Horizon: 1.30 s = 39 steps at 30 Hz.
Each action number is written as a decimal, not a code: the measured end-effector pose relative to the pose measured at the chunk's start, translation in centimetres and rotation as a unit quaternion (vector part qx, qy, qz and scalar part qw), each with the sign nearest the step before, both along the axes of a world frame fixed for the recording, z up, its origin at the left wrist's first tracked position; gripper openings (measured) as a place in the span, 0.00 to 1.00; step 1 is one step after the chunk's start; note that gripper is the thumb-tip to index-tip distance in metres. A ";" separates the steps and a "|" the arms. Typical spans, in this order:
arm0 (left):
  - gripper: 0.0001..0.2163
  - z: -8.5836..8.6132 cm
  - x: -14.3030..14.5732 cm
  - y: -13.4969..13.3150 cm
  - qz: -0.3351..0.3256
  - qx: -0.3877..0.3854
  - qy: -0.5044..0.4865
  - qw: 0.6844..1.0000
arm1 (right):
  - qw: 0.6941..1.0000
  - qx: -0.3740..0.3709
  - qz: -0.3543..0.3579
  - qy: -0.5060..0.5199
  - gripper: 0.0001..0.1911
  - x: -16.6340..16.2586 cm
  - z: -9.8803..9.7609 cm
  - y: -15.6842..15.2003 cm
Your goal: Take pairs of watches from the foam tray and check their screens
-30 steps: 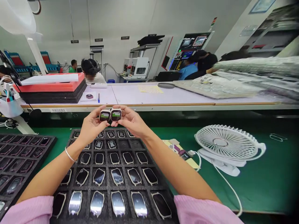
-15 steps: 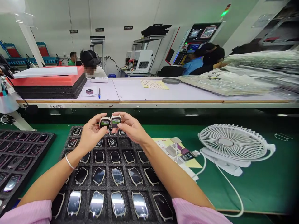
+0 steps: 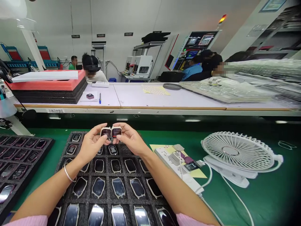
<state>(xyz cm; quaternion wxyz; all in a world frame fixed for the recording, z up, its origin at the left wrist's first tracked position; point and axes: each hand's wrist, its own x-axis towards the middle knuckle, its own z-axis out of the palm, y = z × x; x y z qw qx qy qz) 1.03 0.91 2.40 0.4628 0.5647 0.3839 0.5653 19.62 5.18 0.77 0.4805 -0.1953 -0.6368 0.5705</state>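
Observation:
Two light-framed smartwatch bodies without straps are held up side by side over the far part of a black foam tray (image 3: 107, 201). My left hand (image 3: 92, 141) grips the left smartwatch (image 3: 105, 133), thumb on its lower face. Around the right smartwatch (image 3: 116, 131) the fingers of my right hand (image 3: 130, 138) are closed, its thumb low on the screen. Both screens are lit, mostly dark, with text too small to read. Below, the tray's square pockets hold many more such watches, some with dark screens, some reflecting light. My forearms hide parts of the tray.
A second foam tray (image 3: 25, 163) of purple-framed watches lies at left. To the right are a white power strip (image 3: 169, 160) with plugs and a white fan (image 3: 235, 153). A raised shelf (image 3: 131, 97) runs behind, carrying foam stacks and plastic trays. Several people sit beyond.
The green area on both watch screens is gone; they now look darker, with a little red on the right one. My view has tilted slightly upward, and both hands still hold the watches.

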 end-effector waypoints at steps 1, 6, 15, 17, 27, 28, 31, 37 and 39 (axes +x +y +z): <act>0.21 -0.2 0.0 0.0 -0.004 -0.007 -0.005 1.000 | 1.000 -0.007 0.004 0.003 0.19 0.0 -0.3 0.0; 0.25 -1.1 0.0 0.3 -0.006 -0.077 -0.043 0.996 | 0.997 -0.068 0.002 0.024 0.21 -0.2 -1.4 0.0; 0.25 -2.0 -0.1 1.0 0.014 -0.192 -0.119 0.974 | 0.964 -0.257 -0.032 0.061 0.19 -0.9 -2.9 0.5; 0.22 -2.1 -0.1 1.2 0.021 -0.215 -0.127 0.968 | 0.954 -0.292 -0.035 0.062 0.16 -1.1 -3.2 0.7; 0.16 -2.7 -0.2 1.7 0.017 -0.271 -0.140 0.952 | 0.946 -0.318 -0.041 0.042 0.09 -1.4 -3.8 0.7; 0.16 -2.7 -0.2 1.7 0.016 -0.267 -0.140 0.953 | 0.948 -0.313 -0.041 0.040 0.09 -1.3 -3.9 0.7; 0.15 -2.8 -0.1 1.7 0.016 -0.252 -0.136 0.958 | 0.953 -0.297 -0.036 0.046 0.10 -1.2 -3.9 0.8; 0.14 -3.1 -0.2 1.6 0.021 -0.214 -0.117 0.970 | 0.964 -0.259 -0.032 0.042 0.15 -1.0 -3.9 0.5; 0.14 -3.2 -0.2 1.6 0.022 -0.202 -0.108 0.973 | 0.970 -0.238 -0.035 0.037 0.17 -1.0 -3.9 0.4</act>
